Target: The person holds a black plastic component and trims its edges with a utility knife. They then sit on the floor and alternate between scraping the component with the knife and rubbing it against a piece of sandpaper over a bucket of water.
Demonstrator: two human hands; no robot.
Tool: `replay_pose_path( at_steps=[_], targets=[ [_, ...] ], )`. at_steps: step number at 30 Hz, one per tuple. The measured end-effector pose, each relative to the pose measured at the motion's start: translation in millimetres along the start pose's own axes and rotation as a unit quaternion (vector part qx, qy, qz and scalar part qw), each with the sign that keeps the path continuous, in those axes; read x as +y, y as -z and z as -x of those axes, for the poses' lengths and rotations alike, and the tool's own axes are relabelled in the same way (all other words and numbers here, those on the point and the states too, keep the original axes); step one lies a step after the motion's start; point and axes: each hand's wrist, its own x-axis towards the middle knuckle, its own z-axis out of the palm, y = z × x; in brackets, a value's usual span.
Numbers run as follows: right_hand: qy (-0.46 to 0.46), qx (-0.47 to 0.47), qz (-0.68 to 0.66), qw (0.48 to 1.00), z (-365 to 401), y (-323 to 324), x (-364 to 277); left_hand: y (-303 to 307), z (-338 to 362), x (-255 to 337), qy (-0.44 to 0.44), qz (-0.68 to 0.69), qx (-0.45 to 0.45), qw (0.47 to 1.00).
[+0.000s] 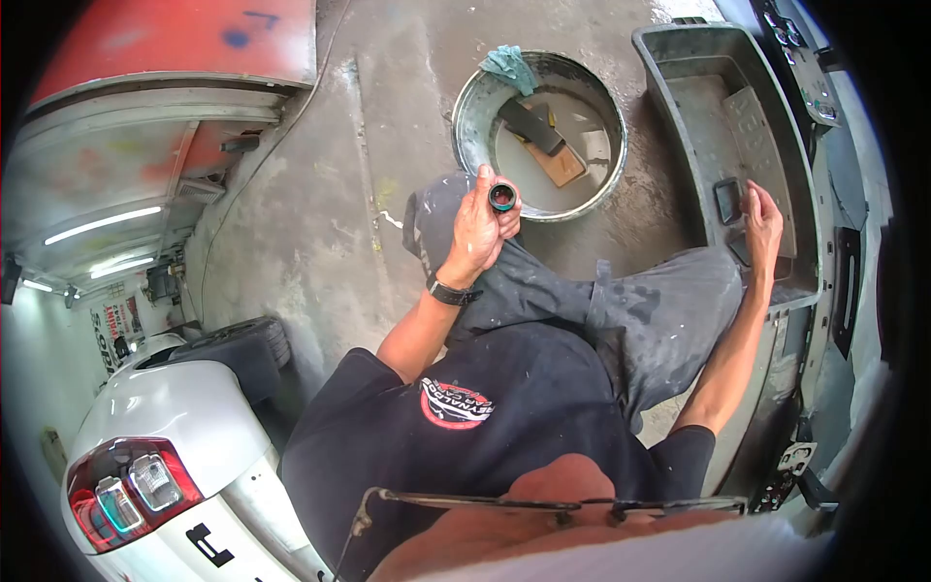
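My left hand point(477, 225), with a watch on its wrist, is closed around a dark cylinder point(501, 198) with a round, hollow-looking end and a teal ring. It is above my left knee, by the near rim of a round bucket point(464, 160). Inside the bucket, a dark block point(531, 128) and a tan block point(560, 167) lie partly overlapping in cloudy water. A teal cloth point(509, 70) hangs over the far rim. My right hand point(764, 221) is over a grey plastic tub point(679, 145), fingers extended and apparently holding nothing. Near its fingertips is a dark rectangular piece point(727, 201).
A white car body part with a red tail light point(131, 493) stands at lower left beside a tyre point(279, 342). At upper left is a red panel point(184, 44). A cable point(254, 173) runs along the concrete floor. Dark car parts point(846, 291) line the right side.
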Motion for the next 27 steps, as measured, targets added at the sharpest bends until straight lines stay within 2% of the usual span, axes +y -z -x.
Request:
replay_pose_path(
  at_steps=[4, 6, 8, 9, 11, 16, 19, 27],
  targets=[
    [0.099, -0.024, -0.041, 0.994, 64.2, -39.8, -141.5, 8.8, -3.3, -2.8, 0.023, 0.062, -0.041, 0.997],
    [0.196, -0.093, -0.022, 0.976, 102.6, -66.5, -199.1, 7.6, -2.6, -4.6, 0.053, 0.105, -0.047, 0.992],
    [0.256, -0.187, -0.029, 0.948, 127.5, -96.4, -222.9, 5.0, -2.3, -4.1, 0.069, 0.118, -0.051, 0.989],
    [0.298, -0.192, -0.005, 0.935, 136.6, -111.8, -227.2, 3.3, -1.6, -4.0, 0.071, 0.111, -0.051, 0.99],
    [0.302, -0.23, 0.03, 0.925, 147.3, -126.2, -235.3, 1.6, 2.1, -5.5, 0.075, 0.084, -0.046, 0.993],
    [0.304, -0.232, 0.047, 0.923, 152.2, -136.9, -242.3, -1.9, 6.8, -6.9, 0.064, 0.006, -0.034, 0.997],
    [0.311, -0.234, 0.084, 0.917, 153.3, -141.5, -238.7, -11.0, 8.6, -7.8, 0.061, -0.005, 0.008, 0.998],
    [0.293, -0.229, 0.075, 0.925, 166.5, -141.5, -230.1, -14.0, 5.9, -20.0, 0.085, 0.049, 0.012, 0.995]
  ],
)
